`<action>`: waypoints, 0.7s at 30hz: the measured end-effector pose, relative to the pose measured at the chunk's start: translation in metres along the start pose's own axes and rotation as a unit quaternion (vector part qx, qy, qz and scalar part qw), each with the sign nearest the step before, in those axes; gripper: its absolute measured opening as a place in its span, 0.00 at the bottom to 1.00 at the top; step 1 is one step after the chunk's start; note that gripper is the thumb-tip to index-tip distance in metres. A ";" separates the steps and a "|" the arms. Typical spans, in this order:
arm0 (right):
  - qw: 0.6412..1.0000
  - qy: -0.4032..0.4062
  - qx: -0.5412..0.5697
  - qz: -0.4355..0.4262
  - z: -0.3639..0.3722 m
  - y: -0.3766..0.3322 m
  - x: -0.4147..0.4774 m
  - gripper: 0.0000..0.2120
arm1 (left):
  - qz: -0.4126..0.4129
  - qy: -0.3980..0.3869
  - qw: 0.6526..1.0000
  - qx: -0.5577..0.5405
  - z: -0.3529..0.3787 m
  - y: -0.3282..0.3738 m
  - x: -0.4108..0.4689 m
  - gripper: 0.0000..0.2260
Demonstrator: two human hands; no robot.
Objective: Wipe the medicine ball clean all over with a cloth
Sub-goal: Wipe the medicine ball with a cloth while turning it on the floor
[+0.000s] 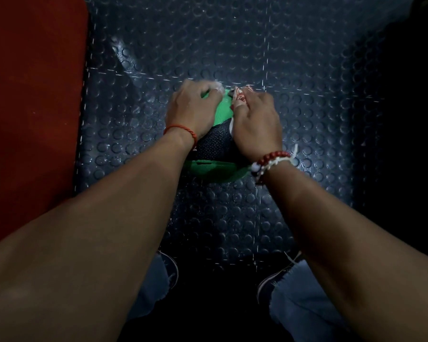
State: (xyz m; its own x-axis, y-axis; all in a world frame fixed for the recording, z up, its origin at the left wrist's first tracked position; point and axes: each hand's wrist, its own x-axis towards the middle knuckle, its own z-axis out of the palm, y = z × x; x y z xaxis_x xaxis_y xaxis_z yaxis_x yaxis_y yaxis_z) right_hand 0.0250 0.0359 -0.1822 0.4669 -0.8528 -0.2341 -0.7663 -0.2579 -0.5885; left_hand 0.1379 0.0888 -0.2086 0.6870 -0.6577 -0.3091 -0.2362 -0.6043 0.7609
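Two bare forearms are reaching out from the bottom edge, and beneath them two frayed light-blue trouser hems (pixel 303 304) are hanging over two dark shoes (pixel 269 282), the right one showing a white lace. One medicine ball (pixel 213 144) is sitting on the floor between the hands, just ahead of the feet; it is round, with a black panel of fine cross-hatched grain and smooth green panels above and below it. One left hand (pixel 193 112) is lying on the ball's upper left side, its fingers bending over the far curve and holding it, though the tips are blurring into a pale smear. One right hand (pixel 257 127) is pressing on the upper right side, its fingers curling around one crumpled cloth (pixel 240 96), white with red markings, which is bunching out past the knuckles against the green top. One thin twisted red cord (pixel 181 130) is circling the left wrist; one bracelet (pixel 269 161) of round red and white beads with a white string is circling the right. One dark rubber floor (pixel 232 45), covered in rows of raised round studs and divided by pale seams, is glinting under the light, and one flat red mat (pixel 35 95) with a rounded corner is lying along its left edge.
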 end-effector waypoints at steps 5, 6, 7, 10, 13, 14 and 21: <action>0.983 -0.058 0.107 0.141 -0.014 0.014 0.034 0.15 | -0.008 0.003 1.000 -0.014 0.002 0.002 0.000 0.09; 0.980 -0.054 0.114 0.156 -0.015 0.014 0.034 0.15 | -0.009 0.005 1.000 -0.009 0.003 0.003 0.001 0.09; 0.979 -0.046 0.117 0.162 -0.014 0.013 0.029 0.16 | -0.012 0.007 1.000 -0.005 0.004 0.004 0.001 0.10; 0.994 0.018 0.040 0.096 -0.004 0.004 -0.002 0.17 | -0.012 0.014 1.000 0.000 0.003 0.007 0.002 0.11; 1.000 0.024 0.002 -0.001 -0.002 -0.004 -0.013 0.19 | -0.013 0.009 1.000 0.008 0.002 0.008 0.001 0.10; 1.000 0.014 0.011 0.000 -0.004 -0.003 -0.007 0.18 | -0.008 0.006 1.000 0.001 0.002 0.008 0.000 0.08; 0.983 -0.049 0.101 0.145 -0.011 0.023 0.027 0.15 | -0.006 -0.006 1.000 -0.020 0.000 0.007 -0.002 0.05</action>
State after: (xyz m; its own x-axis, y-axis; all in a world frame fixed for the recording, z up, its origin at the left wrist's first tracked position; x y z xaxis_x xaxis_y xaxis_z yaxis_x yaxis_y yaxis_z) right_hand 0.0149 0.0017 -0.1934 0.2892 -0.8265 -0.4831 -0.7745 0.0946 -0.6254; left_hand 0.1352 0.0855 -0.2025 0.6816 -0.6562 -0.3238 -0.2009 -0.5932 0.7796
